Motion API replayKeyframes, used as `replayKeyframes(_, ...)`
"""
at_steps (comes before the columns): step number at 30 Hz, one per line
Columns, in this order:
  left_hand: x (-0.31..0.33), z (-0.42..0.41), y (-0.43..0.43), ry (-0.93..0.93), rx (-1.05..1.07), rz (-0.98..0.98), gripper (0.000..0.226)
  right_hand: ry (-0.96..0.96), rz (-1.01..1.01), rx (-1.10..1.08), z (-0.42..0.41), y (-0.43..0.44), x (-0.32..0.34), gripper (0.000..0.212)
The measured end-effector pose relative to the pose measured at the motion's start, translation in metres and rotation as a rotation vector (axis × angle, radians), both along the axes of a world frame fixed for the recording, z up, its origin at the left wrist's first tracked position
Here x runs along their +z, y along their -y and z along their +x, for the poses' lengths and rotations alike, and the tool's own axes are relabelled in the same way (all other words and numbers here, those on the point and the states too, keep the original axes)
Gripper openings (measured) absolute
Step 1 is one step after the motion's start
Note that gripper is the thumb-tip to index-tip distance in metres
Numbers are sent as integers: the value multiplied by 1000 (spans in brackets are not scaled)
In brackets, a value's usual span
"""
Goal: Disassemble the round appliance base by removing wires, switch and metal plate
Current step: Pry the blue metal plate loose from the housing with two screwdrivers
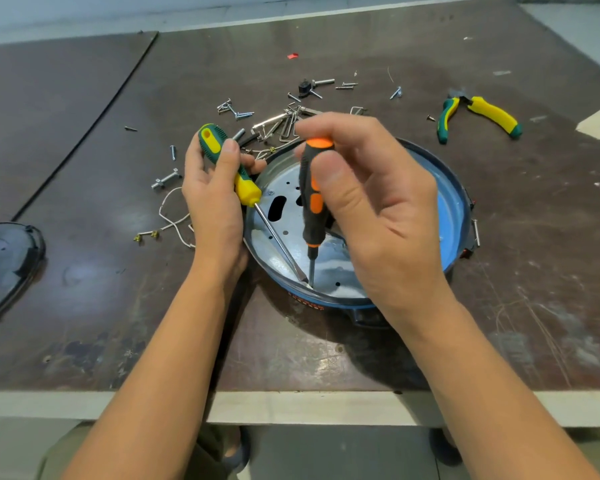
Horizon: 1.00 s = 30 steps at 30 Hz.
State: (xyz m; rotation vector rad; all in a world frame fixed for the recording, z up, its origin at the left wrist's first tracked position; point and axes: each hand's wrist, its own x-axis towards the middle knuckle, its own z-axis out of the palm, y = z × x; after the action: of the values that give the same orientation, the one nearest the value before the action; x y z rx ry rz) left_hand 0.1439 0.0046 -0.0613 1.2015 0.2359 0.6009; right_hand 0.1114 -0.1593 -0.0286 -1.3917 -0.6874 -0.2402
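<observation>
1. Head camera, looking down: the round appliance base [459,209] sits on the bench [84,168], open side up, between the two forearms.
2. Inside the base I see the metal plate [333,271], shiny, with small round holes and one dark slot.
3. Left hand [212,195] is at the base's left rim, fingers and thumb curled round the green-and-yellow screwdriver [243,181]; its shaft slants down across the plate.
4. Right hand [371,202] is over the middle of the base, thumb and fingertips pinching the orange-and-black screwdriver [312,209], held nearly upright.
5. Both tips meet at the plate's edge, on the side of the base nearest me.
6. Just left of the base lie white wires [168,216] with brass ends, loose on the bench.
7. Beyond the base, a scatter of screws [236,110] and bent metal clips [274,124]; a small black part [304,87] sits farther back.
8. Beyond the base to its right, well apart, lie green-and-yellow pliers [478,114].
9. Far left of the base, a dark lid [4,258], cut off by the frame.
</observation>
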Motion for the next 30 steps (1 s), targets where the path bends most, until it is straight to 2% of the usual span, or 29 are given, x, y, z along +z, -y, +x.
replayKeyframes(6, 1, 0, 3, 0, -4, -14, 41, -2, 46, -3, 2, 6, -3, 33)
replayKeyframes(11, -2, 2, 0, 17, 10, 30, 36, -28, 12, 14, 3, 2, -1, 24)
replayKeyframes(14, -2, 2, 1, 7, 14, 42, 37, -42, 4, -56, 2, 1, 2, 34)
replayKeyframes(19, -1, 2, 1, 7, 1, 3, 37, -48, 32, 33, 3, 5, 0, 34)
replayKeyframes(24, -4, 3, 0, 21, 16, 28, 39, -112, 49, 33, 2, 2, 5, 22)
replayKeyframes(28, -2, 3, 0, 32, 0, 19, 39, -65, 34, -3, 2, 7, 3, 31)
replayKeyframes(30, -2, 3, 0, 20, 2, 18, 38, -115, 67, 32, 3, 7, 2, 31)
